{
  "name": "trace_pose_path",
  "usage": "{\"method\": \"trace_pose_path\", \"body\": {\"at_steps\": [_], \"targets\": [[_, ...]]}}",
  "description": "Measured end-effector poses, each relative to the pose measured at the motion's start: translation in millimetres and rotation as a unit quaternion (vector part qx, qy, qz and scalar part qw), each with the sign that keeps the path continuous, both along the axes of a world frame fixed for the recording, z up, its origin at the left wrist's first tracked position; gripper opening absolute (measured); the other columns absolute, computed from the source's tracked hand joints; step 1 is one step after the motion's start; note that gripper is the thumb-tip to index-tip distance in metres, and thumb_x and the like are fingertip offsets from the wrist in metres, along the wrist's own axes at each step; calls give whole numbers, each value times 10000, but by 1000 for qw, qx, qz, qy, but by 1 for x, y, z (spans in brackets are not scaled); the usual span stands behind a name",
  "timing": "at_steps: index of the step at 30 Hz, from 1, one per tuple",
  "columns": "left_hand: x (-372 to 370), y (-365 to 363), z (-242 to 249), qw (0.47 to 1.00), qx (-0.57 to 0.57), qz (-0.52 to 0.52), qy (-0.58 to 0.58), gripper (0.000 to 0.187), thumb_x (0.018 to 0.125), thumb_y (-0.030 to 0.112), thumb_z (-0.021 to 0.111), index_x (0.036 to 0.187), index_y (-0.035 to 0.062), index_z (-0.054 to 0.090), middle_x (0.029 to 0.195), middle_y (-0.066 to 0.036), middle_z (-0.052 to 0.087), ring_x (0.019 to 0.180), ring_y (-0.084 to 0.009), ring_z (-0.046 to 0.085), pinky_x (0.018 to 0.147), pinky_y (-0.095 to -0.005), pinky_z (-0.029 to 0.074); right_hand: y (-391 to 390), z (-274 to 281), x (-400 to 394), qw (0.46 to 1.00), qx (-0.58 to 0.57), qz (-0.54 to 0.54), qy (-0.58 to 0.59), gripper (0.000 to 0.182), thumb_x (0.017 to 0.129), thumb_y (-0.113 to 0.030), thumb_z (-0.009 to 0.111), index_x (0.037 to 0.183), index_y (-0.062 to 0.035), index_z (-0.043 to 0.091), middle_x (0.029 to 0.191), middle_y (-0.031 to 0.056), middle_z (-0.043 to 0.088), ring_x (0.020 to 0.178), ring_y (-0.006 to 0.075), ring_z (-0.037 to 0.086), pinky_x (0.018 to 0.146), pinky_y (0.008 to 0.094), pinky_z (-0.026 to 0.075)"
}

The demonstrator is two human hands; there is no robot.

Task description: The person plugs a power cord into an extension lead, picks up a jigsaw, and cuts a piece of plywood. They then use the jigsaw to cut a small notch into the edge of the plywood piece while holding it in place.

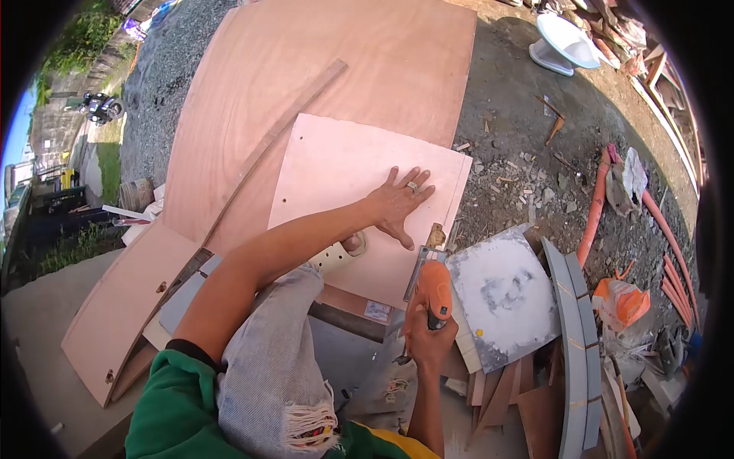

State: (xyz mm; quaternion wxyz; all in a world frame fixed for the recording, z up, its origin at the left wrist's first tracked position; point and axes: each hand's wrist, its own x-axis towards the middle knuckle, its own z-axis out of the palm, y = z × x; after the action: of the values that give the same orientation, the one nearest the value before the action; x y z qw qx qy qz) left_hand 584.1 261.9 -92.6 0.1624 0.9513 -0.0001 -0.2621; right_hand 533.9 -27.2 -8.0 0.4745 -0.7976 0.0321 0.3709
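Observation:
My left hand (401,200) lies flat with fingers spread on a pale pink plywood panel (336,164), a ring on one finger. My right hand (432,336) is wrapped round the handle of an orange jigsaw (434,287). Its grey metal base rests at the panel's lower right edge, close to a brown notch (436,236). The blade is hidden from here. A foot in a perforated shoe (332,258) presses on the panel below my left forearm. Beneath the panel is a larger plywood sheet (367,53), with a long wooden strip (275,134) lying across it.
A white-smeared square board (505,294) lies right of the jigsaw, beside stacked grey strips (569,344). Another pink panel (126,306) with cut notches is at the left. Orange pipes (596,206), rubble and a white toilet bowl (564,44) are on the ground at right.

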Motion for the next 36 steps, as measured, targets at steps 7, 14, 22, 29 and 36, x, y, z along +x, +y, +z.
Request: {"method": "trace_pose_path", "body": {"at_steps": [7, 14, 22, 29, 36], "targets": [[-59, 14, 11, 998, 64, -10, 10, 1036, 807, 647, 708, 1574, 67, 324, 1643, -264, 245, 1533, -480, 170, 1196, -700, 139, 17, 21, 13, 996, 17, -59, 58, 267, 880, -127, 706, 1038, 85, 673, 812, 96, 704, 766, 165, 668, 725, 355, 528], [-179, 107, 45, 855, 86, 468, -206, 668, 941, 442, 646, 1395, -33, 521, 1376, -298, 557, 1306, -429, 518, 1096, -526, 392, -3, -8, 1, 998, 45, -22, -26, 266, 869, -138, 699, 1022, 77, 665, 792, 101, 686, 622, 130, 629, 569, 298, 495], [-399, 77, -53, 643, 95, 759, -46, 497, 898, 331, 691, 1234, -32, 632, 1143, -249, 695, 1081, -364, 674, 932, -461, 528, 4, 15, 3, 997, 51, -46, 34, 278, 892, -146, 707, 1019, 96, 655, 811, 111, 686, 623, 117, 630, 546, 312, 507], [-425, 41, -75, 652, 29, 757, 38, 460, 896, 308, 692, 1215, -19, 631, 1112, -236, 696, 1060, -363, 676, 917, -469, 529, 4, 12, 2, 996, 67, -53, 22, 296, 897, -152, 731, 1042, 98, 664, 918, 127, 721, 867, 161, 672, 793, 345, 528], [-411, 58, -13, 739, 36, 667, 86, 424, 894, 285, 694, 1196, -6, 630, 1081, -223, 698, 1040, -362, 677, 903, -478, 530, 6, 18, 2, 998, 42, -52, 17, 342, 875, -201, 765, 1039, 85, 673, 924, 122, 725, 870, 157, 665, 804, 338, 525]]}}
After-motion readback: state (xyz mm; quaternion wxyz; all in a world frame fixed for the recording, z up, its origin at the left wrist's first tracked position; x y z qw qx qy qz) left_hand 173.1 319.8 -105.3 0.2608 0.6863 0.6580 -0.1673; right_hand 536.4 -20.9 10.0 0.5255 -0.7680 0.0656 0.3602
